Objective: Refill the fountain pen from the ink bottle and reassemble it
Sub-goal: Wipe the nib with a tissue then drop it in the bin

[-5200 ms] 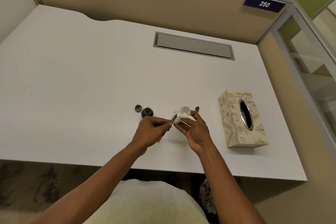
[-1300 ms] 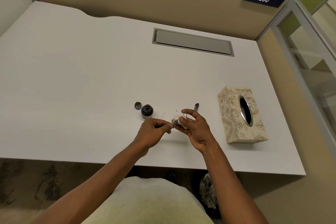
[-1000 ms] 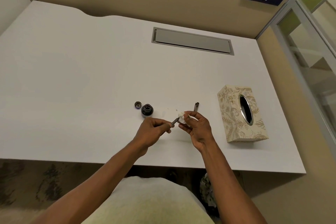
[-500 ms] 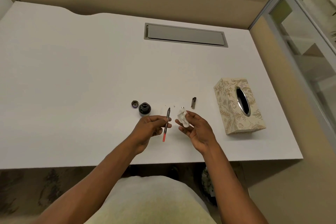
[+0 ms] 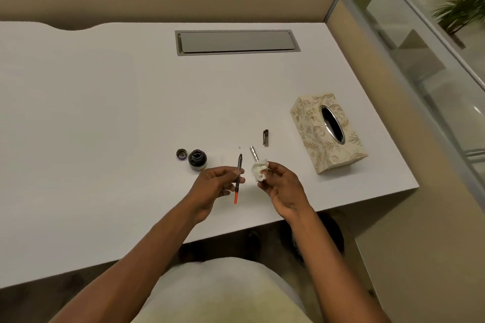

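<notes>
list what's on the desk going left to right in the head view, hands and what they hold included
bottle cap → ink bottle → left hand holding the pen section → right hand holding the crumpled tissue → tissue box

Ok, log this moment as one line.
left hand: holds pen | right hand: holds tissue | ink bottle: open | cap: on desk
</notes>
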Available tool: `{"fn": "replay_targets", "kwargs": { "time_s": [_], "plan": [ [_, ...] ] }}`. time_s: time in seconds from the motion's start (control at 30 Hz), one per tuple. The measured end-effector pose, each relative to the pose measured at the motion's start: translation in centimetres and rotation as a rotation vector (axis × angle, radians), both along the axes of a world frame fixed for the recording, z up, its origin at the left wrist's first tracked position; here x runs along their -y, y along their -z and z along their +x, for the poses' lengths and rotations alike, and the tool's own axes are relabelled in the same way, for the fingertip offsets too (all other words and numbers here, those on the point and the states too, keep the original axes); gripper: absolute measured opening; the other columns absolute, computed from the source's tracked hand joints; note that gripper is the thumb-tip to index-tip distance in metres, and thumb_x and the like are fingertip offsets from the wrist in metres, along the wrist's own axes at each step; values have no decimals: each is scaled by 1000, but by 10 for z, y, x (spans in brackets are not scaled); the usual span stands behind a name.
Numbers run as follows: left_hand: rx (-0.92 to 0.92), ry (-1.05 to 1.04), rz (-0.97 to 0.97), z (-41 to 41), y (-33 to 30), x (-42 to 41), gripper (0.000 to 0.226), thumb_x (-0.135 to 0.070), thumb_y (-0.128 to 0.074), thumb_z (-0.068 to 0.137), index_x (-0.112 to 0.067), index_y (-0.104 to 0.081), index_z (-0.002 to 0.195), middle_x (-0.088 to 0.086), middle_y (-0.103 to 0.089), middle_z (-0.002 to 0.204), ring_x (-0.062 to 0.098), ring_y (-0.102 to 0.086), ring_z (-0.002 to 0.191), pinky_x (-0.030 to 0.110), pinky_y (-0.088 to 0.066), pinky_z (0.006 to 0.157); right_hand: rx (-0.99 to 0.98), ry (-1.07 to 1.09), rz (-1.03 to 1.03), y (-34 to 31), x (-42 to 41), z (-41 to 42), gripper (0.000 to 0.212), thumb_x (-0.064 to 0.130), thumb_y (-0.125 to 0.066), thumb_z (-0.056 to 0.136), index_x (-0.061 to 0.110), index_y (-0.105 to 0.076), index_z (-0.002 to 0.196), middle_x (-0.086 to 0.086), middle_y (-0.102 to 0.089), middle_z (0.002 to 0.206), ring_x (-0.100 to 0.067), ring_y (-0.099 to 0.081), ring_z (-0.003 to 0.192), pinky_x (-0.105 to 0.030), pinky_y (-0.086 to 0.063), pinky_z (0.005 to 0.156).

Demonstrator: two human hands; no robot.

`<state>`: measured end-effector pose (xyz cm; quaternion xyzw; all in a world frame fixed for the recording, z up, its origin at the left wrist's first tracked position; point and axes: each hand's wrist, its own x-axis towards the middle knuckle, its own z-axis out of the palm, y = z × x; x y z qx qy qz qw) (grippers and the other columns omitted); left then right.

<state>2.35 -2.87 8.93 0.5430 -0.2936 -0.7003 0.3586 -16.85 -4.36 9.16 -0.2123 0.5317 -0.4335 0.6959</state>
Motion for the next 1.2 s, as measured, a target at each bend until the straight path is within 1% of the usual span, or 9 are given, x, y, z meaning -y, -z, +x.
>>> {"fn": "replay_targets", "kwargs": {
  "time_s": [0.13,0.3,0.4,0.53,0.7,0.8,0.9,1.03,1.2],
  "plan": [
    [13,62,2,1,6,5,18,-27,-65,96,-19,-77,107,5,-79,101,18,-69,94,33,-49,85,-54,63,19,3,-11,2,28,-14,-57,91,9,-69,102,-2,-72,83,-15,-64,75,-24,-50,66],
    [25,126,16,0,15,7,18,-22,-68,94,-16,-77,107,5,-79,102,21,-73,98,37,-52,91,-82,140,51,14,-21,8,20,-3,-63,95,5,-68,112,-11,-75,100,-22,-71,88,-32,-60,73],
    [35,137,34,-2,20,9,15,-18,-70,92,-14,-79,103,9,-78,100,23,-72,93,38,-51,91,-93,160,33,16,-24,12,25,-1,-67,93,0,-66,118,-16,-75,103,-26,-73,91,-33,-61,76],
    [51,136,50,-2,24,12,15,-18,-72,91,-11,-79,102,11,-76,97,22,-70,87,37,-51,87,-196,199,22,17,-29,14,20,-11,-64,91,5,-67,103,-14,-74,89,-22,-74,73,-28,-58,64],
    [54,109,55,-15,24,11,16,-16,-73,90,-11,-78,104,9,-76,95,21,-70,87,38,-51,88,-230,224,41,20,-39,3,24,-12,-64,90,11,-68,96,-11,-75,88,-23,-73,75,-31,-57,66],
    [69,119,53,-29,24,11,17,-16,-72,90,-12,-78,106,10,-76,98,21,-71,88,39,-52,90,-180,298,31,22,-46,-18,23,-10,-66,90,11,-69,101,-10,-76,93,-21,-73,78,-29,-58,67],
    [86,132,51,-42,26,11,17,-15,-71,91,-11,-78,106,10,-76,97,22,-73,89,40,-53,90,-153,460,45,27,-59,-55,21,-8,-66,91,7,-68,106,-10,-75,97,-19,-72,80,-26,-58,66],
    [105,131,34,-58,30,14,15,-14,-71,91,-11,-77,105,10,-76,97,24,-73,90,39,-52,89,-257,668,120,45,-84,-118,24,-3,-68,91,3,-68,115,-19,-73,107,-20,-70,80,-26,-57,64],
    [112,134,30,-77,31,21,15,-12,-69,92,-12,-77,104,10,-76,101,25,-72,92,36,-53,87,-413,855,355,87,-110,-183,20,-4,-70,88,15,-66,95,-26,-71,114,-21,-67,75,-28,-54,66]
  ]
}}
